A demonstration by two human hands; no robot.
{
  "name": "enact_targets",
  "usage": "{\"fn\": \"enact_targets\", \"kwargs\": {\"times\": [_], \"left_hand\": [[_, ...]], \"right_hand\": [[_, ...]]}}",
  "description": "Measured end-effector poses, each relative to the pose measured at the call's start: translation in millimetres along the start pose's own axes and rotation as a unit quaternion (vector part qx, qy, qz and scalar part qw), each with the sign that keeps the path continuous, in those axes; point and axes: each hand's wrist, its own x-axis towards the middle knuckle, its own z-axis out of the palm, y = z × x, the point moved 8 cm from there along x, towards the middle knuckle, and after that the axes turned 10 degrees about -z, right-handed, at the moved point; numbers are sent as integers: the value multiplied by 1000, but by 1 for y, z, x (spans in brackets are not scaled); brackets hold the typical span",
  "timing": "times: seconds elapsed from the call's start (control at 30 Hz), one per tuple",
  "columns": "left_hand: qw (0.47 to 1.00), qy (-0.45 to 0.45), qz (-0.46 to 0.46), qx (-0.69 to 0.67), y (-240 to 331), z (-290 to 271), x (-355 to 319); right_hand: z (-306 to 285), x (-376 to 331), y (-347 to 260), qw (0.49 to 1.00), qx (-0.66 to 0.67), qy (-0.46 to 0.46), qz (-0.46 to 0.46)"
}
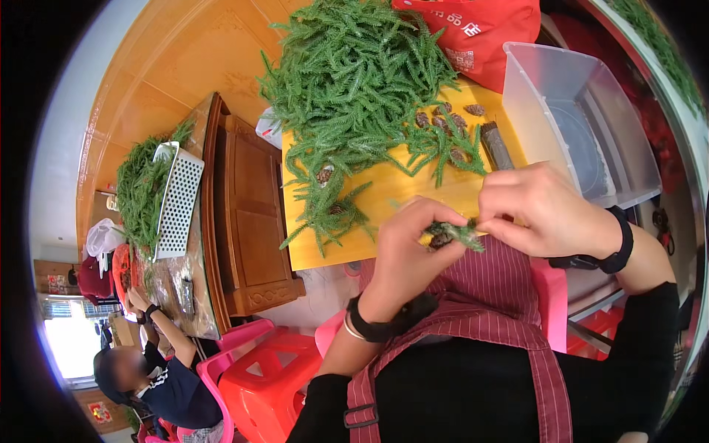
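Observation:
My left hand (408, 247) and my right hand (543, 210) meet over my lap, both pinching one small green sprig (456, 233) with a dark pine cone under it. My striped apron (480, 295) lies just below. Ahead, on the yellow table (384, 199), sits a big heap of green fir-like sprigs (354, 81). Several brown pine cones (447, 122) lie at the heap's right edge, beside a dark stick (496, 145).
A clear plastic tub (583, 118) stands at the right of the table, a red bag (480, 33) behind it. Red and pink stools (269, 376) stand at my left. Another person (159, 369) works at a wooden table with more greenery and a white perforated tray (177, 199).

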Motion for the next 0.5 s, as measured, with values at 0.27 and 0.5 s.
{"fn": "enact_targets", "kwargs": {"times": [0.27, 0.5], "left_hand": [[998, 37, 44, -6, 4, -8, -4], [989, -74, -33, -122, 3, 2, -1]], "right_hand": [[0, -6, 14, 973, 199, 40, 115], [-12, 1, -7, 996, 30, 53, -58]]}}
